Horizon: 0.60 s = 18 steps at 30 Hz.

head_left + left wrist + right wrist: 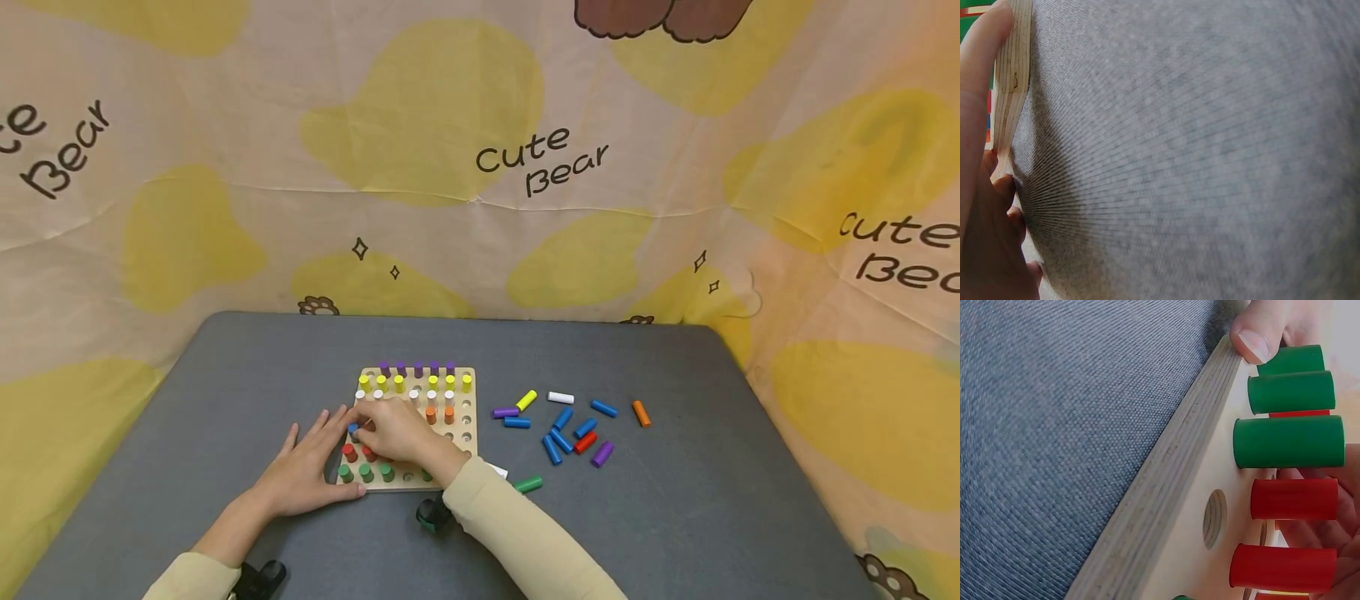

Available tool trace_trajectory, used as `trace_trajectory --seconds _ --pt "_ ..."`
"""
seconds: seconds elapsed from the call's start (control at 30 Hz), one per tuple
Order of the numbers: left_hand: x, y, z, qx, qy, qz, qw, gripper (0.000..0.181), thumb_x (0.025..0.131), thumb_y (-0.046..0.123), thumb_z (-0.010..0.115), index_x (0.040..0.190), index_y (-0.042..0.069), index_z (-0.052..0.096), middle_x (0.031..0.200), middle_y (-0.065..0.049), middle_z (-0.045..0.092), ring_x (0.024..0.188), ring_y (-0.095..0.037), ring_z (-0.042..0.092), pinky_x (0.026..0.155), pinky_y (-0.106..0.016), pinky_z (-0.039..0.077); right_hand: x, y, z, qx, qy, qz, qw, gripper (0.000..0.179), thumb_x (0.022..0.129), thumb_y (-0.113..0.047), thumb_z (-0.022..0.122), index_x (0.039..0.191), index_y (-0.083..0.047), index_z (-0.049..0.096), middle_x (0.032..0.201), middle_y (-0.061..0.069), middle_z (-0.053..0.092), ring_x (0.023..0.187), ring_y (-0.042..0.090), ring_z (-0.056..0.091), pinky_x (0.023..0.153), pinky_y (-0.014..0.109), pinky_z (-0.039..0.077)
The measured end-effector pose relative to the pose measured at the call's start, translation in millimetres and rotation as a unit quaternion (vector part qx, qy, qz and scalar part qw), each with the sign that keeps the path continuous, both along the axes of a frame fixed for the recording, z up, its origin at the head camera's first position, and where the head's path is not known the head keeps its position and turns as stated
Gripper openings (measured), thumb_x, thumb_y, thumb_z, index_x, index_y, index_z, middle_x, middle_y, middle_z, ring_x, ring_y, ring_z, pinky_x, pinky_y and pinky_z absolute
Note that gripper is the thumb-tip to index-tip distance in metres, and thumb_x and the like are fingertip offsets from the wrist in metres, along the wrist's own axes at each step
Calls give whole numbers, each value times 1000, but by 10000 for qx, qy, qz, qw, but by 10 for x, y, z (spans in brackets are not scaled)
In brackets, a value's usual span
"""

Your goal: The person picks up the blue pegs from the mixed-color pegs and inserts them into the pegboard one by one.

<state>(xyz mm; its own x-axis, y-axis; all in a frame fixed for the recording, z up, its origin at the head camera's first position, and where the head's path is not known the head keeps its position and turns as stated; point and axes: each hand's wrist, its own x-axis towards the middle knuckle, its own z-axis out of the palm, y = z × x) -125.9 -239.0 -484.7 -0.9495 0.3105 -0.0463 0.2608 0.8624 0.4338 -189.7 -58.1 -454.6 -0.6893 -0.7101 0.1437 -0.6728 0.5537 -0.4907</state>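
Observation:
A wooden pegboard point(468, 421) lies on the table with rows of coloured pegs standing in its holes. My right hand point(397, 429) reaches over it from the right, its thumb and index finger pinching a blue peg point(353, 429) at the left side. Part of the board and its pegs are hidden beneath that hand. My left hand point(300, 475) rests against the board's left side with fingers extended, the thumb touching the front edge. Green pegs point(1289, 442) and red pegs point(1294, 499) stand in the nearest rows in the right wrist view, beside an unfilled hole.
Right of the board, loose blue pegs point(552, 450) lie scattered among a red peg point(585, 442), purple pegs point(602, 454), a yellow peg point(527, 401) and a white peg point(561, 398). An orange peg point(641, 414) lies farther right. By the right sleeve is a green peg point(528, 484).

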Motion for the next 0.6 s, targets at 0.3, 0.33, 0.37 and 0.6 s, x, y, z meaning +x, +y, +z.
trace_trajectory --seconds 0.3,0.33,0.37,0.6 --pt "30 9 8 15 126 -5 9999 109 65 72 63 149 21 16 152 -11 21 138 -39 17 102 -67 5 23 4 13 -70 -57 45 9999 20 90 -19 60 109 -18 67 100 -9 69 86 -5 61 65 4 41" --pt "34 10 9 6 128 -7 9999 109 66 72 63 149 20 17 152 -12 21 138 -39 17 102 -68 5 25 5 15 -91 -59 54 9999 20 90 -19 60 109 -18 67 101 -9 69 87 -5 61 65 4 42" --pt "37 11 12 -6 104 4 9999 109 66 72 62 149 19 17 152 -11 21 138 -39 17 102 -67 5 29 7 19 -112 -57 58 9999 20 90 -18 60 109 -17 67 101 -9 69 87 -5 62 65 4 42" --pt "34 13 28 0 24 12 10000 110 66 72 62 149 19 15 153 -12 20 139 -39 15 103 -67 4 52 46 95 -211 -160 -108 9996 21 91 -19 57 110 -18 66 103 -8 68 67 -6 56 55 7 40"
